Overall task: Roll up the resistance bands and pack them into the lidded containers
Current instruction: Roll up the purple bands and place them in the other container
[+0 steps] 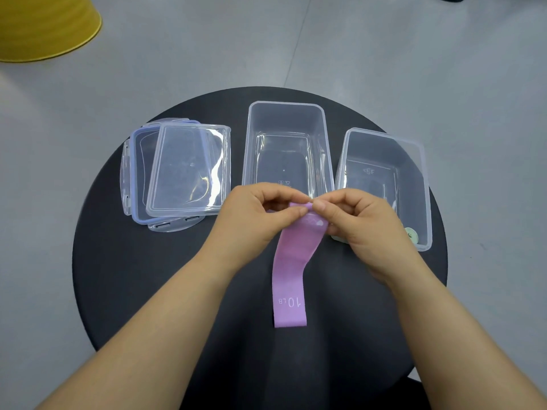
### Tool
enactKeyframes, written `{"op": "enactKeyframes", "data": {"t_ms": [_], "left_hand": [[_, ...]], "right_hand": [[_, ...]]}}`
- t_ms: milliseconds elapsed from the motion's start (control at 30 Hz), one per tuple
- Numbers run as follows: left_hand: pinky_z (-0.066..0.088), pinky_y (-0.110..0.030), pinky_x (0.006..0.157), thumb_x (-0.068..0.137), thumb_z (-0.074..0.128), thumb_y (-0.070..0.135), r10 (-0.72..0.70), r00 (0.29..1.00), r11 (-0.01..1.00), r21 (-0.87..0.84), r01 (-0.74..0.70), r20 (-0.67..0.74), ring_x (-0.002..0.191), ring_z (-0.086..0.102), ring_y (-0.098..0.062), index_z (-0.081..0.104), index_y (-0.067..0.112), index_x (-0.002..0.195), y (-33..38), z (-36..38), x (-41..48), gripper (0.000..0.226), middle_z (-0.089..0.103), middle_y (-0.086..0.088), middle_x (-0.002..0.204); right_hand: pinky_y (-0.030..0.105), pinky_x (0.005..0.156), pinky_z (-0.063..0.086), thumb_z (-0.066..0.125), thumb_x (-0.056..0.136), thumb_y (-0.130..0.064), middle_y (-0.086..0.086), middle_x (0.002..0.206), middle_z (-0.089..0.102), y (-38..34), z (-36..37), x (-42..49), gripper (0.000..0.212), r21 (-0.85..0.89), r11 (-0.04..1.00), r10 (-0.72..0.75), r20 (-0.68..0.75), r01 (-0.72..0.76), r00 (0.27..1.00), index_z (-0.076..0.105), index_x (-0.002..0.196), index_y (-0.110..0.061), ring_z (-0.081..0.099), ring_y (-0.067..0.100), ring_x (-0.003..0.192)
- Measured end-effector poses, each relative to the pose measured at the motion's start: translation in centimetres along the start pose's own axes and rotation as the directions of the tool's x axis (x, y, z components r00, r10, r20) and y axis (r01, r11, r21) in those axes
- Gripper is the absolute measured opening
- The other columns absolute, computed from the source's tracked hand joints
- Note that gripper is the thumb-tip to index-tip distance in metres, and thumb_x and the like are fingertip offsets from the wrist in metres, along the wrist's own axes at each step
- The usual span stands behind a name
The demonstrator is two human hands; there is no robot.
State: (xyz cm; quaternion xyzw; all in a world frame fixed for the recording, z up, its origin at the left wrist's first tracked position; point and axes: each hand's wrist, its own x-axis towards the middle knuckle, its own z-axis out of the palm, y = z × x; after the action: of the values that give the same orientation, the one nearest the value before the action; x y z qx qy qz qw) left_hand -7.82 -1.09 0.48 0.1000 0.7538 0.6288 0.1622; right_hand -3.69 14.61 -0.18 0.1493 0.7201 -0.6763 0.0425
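A purple resistance band [291, 273] marked "10 LB" lies flat on the round black table [142, 276], its near end pointing towards me. My left hand [254, 214] and my right hand [361, 220] both pinch its far end, which is curled over into the start of a roll. Just behind the hands stands a clear open container [285, 119] with nothing inside. A second clear open container [414, 161] stands to the right, with a pale green item [412, 234] showing at its near corner behind my right hand.
Two clear lids [189, 167] lie stacked on the left of the table; the lower one has a blue seal and clips. A yellow round object [44, 28] stands on the grey floor at the far left.
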Motion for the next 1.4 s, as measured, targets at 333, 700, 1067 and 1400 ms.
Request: {"op": "enactKeyframes", "data": {"t_ms": [333, 700, 1067, 1400], "left_hand": [[0.055, -0.035, 0.087, 0.079, 0.073, 0.013, -0.052, 0.998, 0.998, -0.033, 0.053, 0.027, 0.086, 0.070, -0.014, 0.074, 0.026, 0.077, -0.05, -0.08, 0.03, 0.013, 0.075, 0.001, 0.087], [0.055, -0.031, 0.086, 0.078, 0.074, 0.011, -0.015, 1.000, 0.999, -0.040, 0.015, 0.001, 0.089, 0.069, -0.017, 0.075, 0.023, 0.079, -0.04, -0.12, 0.08, 0.013, 0.074, 0.001, 0.088], [0.056, -0.031, 0.085, 0.078, 0.074, 0.017, -0.103, 0.995, 0.994, -0.030, 0.104, 0.016, 0.086, 0.070, -0.013, 0.074, 0.023, 0.082, -0.29, -0.12, 0.13, 0.007, 0.075, 0.000, 0.090], [0.055, -0.029, 0.087, 0.078, 0.073, 0.009, -0.086, 0.996, 0.989, -0.116, 0.089, 0.030, 0.092, 0.069, -0.017, 0.072, 0.016, 0.088, -0.51, -0.24, 0.33, 0.012, 0.074, -0.005, 0.093]], "right_hand": [[0.012, 0.067, 0.051, 0.072, 0.065, -0.022, -0.010, 0.069, 0.072, -0.27, 0.09, -0.13, 0.016, 0.023, 0.997, -0.077, -0.019, 0.077, 0.997, 0.069, 0.080, -0.019, 0.068, 0.000, 0.071], [0.020, 0.071, 0.056, 0.066, 0.080, -0.018, 0.004, 0.087, 0.075, -0.30, 0.01, -0.19, 0.007, 0.071, 0.997, -0.017, 0.027, 0.015, 0.999, 0.069, 0.085, -0.014, 0.071, 0.013, 0.084], [0.014, 0.069, 0.053, 0.073, 0.075, -0.009, -0.011, 0.072, 0.072, -0.22, -0.09, -0.07, 0.016, -0.003, 0.997, -0.074, -0.035, 0.074, 0.997, 0.069, 0.081, -0.022, 0.068, 0.000, 0.074], [0.016, 0.067, 0.054, 0.067, 0.074, -0.022, -0.004, 0.076, 0.074, -0.72, -0.13, -0.33, 0.013, 0.084, 0.996, -0.010, 0.040, 0.007, 0.999, 0.069, 0.085, -0.014, 0.070, 0.007, 0.076]]}}
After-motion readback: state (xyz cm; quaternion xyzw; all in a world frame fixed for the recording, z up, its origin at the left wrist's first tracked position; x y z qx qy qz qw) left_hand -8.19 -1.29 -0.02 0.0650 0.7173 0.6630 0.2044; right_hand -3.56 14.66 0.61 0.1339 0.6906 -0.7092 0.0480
